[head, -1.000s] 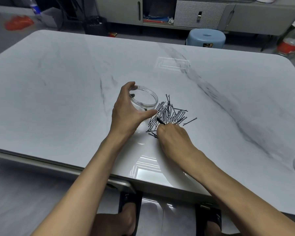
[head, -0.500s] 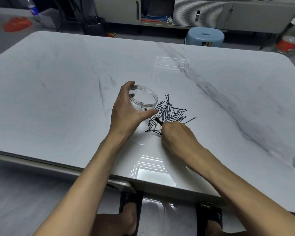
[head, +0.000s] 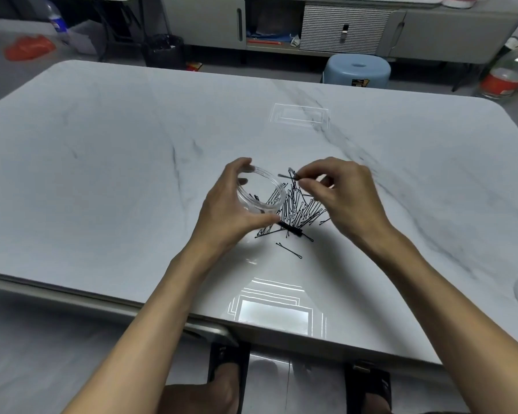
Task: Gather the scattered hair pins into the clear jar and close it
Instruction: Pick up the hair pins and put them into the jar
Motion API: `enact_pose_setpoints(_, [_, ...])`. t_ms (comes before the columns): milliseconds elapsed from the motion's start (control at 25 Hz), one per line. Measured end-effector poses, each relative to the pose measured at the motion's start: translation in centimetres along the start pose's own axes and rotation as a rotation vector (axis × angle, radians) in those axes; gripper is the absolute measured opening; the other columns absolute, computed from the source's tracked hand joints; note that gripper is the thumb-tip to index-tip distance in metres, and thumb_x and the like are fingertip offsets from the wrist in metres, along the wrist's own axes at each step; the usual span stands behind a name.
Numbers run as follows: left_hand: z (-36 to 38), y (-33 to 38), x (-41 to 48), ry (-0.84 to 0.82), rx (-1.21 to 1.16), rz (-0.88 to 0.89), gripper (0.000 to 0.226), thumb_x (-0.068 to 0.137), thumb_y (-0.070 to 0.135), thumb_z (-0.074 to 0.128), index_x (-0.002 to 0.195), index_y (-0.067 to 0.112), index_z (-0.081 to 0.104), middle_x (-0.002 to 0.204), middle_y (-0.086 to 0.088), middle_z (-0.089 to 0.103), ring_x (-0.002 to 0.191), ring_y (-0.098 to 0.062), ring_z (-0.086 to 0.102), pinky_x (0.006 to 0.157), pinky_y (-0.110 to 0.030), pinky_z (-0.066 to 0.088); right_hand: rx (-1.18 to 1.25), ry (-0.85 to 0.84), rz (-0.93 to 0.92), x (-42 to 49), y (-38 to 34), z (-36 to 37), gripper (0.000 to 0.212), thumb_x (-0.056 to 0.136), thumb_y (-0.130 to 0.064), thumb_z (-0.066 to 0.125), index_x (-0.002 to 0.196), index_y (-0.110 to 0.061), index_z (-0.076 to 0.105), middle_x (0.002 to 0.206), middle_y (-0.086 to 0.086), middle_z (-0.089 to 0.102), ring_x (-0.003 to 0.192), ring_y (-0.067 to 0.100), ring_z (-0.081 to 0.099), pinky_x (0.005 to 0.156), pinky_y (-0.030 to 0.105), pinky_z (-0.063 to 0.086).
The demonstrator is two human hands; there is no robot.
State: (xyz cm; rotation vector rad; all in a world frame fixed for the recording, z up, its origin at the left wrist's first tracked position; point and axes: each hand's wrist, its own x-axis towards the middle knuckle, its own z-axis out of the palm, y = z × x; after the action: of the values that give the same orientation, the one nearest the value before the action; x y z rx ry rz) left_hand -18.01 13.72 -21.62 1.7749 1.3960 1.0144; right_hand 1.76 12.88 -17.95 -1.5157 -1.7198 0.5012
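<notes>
A clear round jar (head: pixel 263 192) without a lid stands on the white marble table (head: pixel 102 162), with a few black pins lying in its bottom. My left hand (head: pixel 231 210) grips the jar from its left side. A heap of black hair pins (head: pixel 299 210) lies right beside the jar, and one loose pin (head: pixel 290 251) rests nearer me. My right hand (head: pixel 341 195) is raised over the heap and pinches a black hair pin (head: pixel 287 175) between thumb and forefinger, just right of the jar's mouth. No lid is visible.
The table's front edge (head: pixel 192 321) runs close below my forearms. Beyond the far edge stand a blue stool (head: pixel 356 70), a grey cabinet (head: pixel 341 28) and a plastic bottle (head: pixel 506 76). My sandalled feet show beneath the table.
My right hand has lifted from the near side of the heap and moved up toward the jar's mouth with a pin pinched in it. My left hand keeps its hold on the jar.
</notes>
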Motion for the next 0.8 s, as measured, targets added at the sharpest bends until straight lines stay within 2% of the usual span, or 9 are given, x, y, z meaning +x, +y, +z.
enact_pose_setpoints(80, [0.6, 0.4, -0.2, -0.073, 0.005, 0.019, 0.1, 0.05, 0.036, 0.089, 0.138, 0.03, 0.041, 0.13, 0.018, 0.054, 0.118, -0.008, 0.055, 0.095, -0.028, 0.047, -0.102, -0.145, -0.134, -0.1, -0.9, 0.7, 0.011, 0.081, -0.012, 0.074, 0.09, -0.018, 0.077, 0.083, -0.002, 0.068, 0.068, 0.01, 0.057, 0.071, 0.025, 0.047])
enact_pose_setpoints(160, [1.0, 0.6, -0.2, -0.099, -0.001, 0.03, 0.1, 0.051, 0.035, 0.09, 0.137, 0.029, 0.042, 0.13, 0.017, 0.054, 0.119, -0.008, 0.055, 0.096, -0.031, 0.047, -0.11, -0.189, -0.217, 0.0, -0.9, 1.3, 0.016, 0.08, -0.008, 0.075, 0.094, -0.014, 0.077, 0.087, 0.0, 0.067, 0.071, 0.009, 0.057, 0.072, 0.017, 0.045])
enact_pose_setpoints(240, [1.0, 0.5, -0.1, -0.086, -0.003, 0.034, 0.1, 0.052, 0.031, 0.093, 0.138, 0.028, 0.042, 0.131, 0.017, 0.054, 0.119, -0.009, 0.055, 0.096, -0.032, 0.047, 0.004, -0.088, -0.172, 0.5, 0.4, 0.7, 0.017, 0.078, -0.004, 0.075, 0.093, -0.013, 0.076, 0.087, -0.001, 0.067, 0.072, 0.007, 0.061, 0.073, 0.012, 0.045])
enact_pose_setpoints(320, [1.0, 0.4, 0.0, -0.07, -0.002, 0.033, 0.1, 0.053, 0.032, 0.094, 0.138, 0.028, 0.042, 0.13, 0.017, 0.054, 0.119, -0.009, 0.055, 0.095, -0.031, 0.047, -0.005, -0.009, -0.063, 0.9, 2.9, -0.4, 0.019, 0.078, -0.002, 0.074, 0.092, -0.015, 0.076, 0.087, 0.001, 0.069, 0.074, 0.008, 0.061, 0.076, 0.017, 0.047])
enact_pose_setpoints(400, [1.1, 0.3, 0.1, -0.058, -0.009, 0.023, 0.099, 0.052, 0.034, 0.092, 0.138, 0.029, 0.042, 0.13, 0.019, 0.055, 0.119, -0.008, 0.055, 0.094, -0.028, 0.046, -0.189, -0.109, 0.063, 0.6, 5.9, -1.4, 0.022, 0.077, -0.006, 0.074, 0.096, -0.017, 0.075, 0.091, 0.003, 0.068, 0.079, 0.013, 0.06, 0.079, 0.028, 0.049])
enact_pose_setpoints(480, [1.1, 0.3, 0.3, -0.05, -0.01, 0.019, 0.099, 0.053, 0.033, 0.093, 0.138, 0.029, 0.042, 0.129, 0.02, 0.054, 0.118, -0.008, 0.055, 0.092, -0.025, 0.045, -0.299, -0.258, 0.136, -0.2, 8.0, -1.5, 0.027, 0.074, -0.007, 0.076, 0.099, -0.018, 0.074, 0.097, 0.0, 0.066, 0.083, 0.013, 0.057, 0.076, 0.027, 0.046])
enact_pose_setpoints(600, [1.2, 0.3, 0.4, -0.045, -0.004, 0.022, 0.098, 0.055, 0.032, 0.094, 0.138, 0.03, 0.041, 0.129, 0.02, 0.054, 0.118, -0.007, 0.055, 0.092, -0.023, 0.045, -0.281, -0.287, 0.107, -0.7, 9.1, -0.9, 0.026, 0.073, -0.003, 0.077, 0.093, -0.019, 0.074, 0.09, -0.004, 0.064, 0.08, 0.01, 0.058, 0.068, 0.012, 0.039])
enact_pose_setpoints(800, [1.4, 0.5, 0.4, -0.051, 0.004, 0.03, 0.098, 0.054, 0.034, 0.092, 0.138, 0.028, 0.041, 0.129, 0.019, 0.053, 0.118, -0.008, 0.055, 0.09, -0.021, 0.044, -0.217, -0.303, 0.014, -0.4, 8.8, 0.6, 0.024, 0.073, 0.0, 0.076, 0.091, -0.016, 0.074, 0.087, -0.002, 0.066, 0.077, 0.012, 0.061, 0.073, 0.022, 0.046])
